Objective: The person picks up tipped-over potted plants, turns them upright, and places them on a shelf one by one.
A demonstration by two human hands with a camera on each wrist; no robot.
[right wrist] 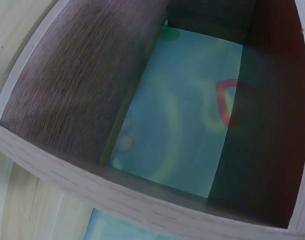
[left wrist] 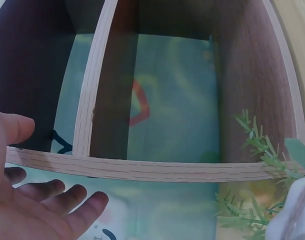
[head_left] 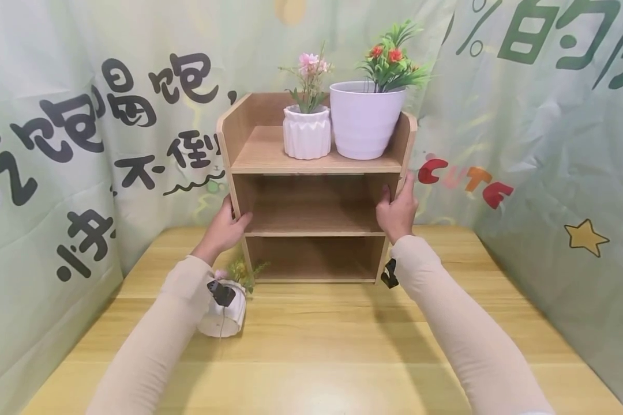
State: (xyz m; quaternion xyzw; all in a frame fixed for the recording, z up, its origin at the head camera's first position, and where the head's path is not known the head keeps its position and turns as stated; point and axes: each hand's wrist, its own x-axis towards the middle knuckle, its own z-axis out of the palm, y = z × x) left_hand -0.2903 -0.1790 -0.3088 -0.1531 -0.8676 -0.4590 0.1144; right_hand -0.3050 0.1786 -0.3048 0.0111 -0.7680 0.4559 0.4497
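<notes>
A three-tier wooden shelf [head_left: 316,170] stands upright in the middle of the head view. My left hand [head_left: 223,229] grips its left side panel, and my right hand [head_left: 398,212] holds the right side panel at about middle-tier height. In the left wrist view, the left hand's thumb is on the inner side of the panel edge [left wrist: 142,171], with its fingers outside. The right wrist view takes in the shelf's lower compartment [right wrist: 57,95] but not the right hand. On the top tier sit a small white ribbed flowerpot [head_left: 307,134] with pink flowers and a larger white flowerpot [head_left: 366,124] with red flowers.
Another white flowerpot [head_left: 228,317] with yellow and pink flowers lies tipped over on the wooden table [head_left: 316,346], under my left forearm near the shelf's lower left corner. Printed fabric curtains [head_left: 550,173] close in the back and both sides.
</notes>
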